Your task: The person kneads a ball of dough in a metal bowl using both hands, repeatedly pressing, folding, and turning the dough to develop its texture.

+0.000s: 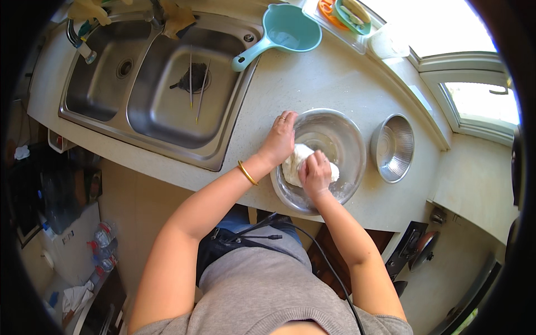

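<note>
A wide stainless steel bowl point(354, 146) stands on the counter near its front edge, its inside smeared with white residue. In it lies a lump of white dough point(293, 167), off to the left side. My right hand point(317, 171) presses into the dough with curled fingers, which partly hide it. At the bowl's upper left rim rests my left hand point(282, 136), fingers together along the rim, holding it; a gold bangle circles that wrist. Right of the large bowl, a smaller metal bowl point(393, 147) sits apart from it and from both hands.
To the left is a double steel sink point(176, 113) with two thin sticks and a dark mesh piece point(194, 77) inside. A turquoise dipper point(291, 29) rests by the sink's upper right corner. Dishes point(354, 16) stand on a tray near the window. A black cable hangs before my torso.
</note>
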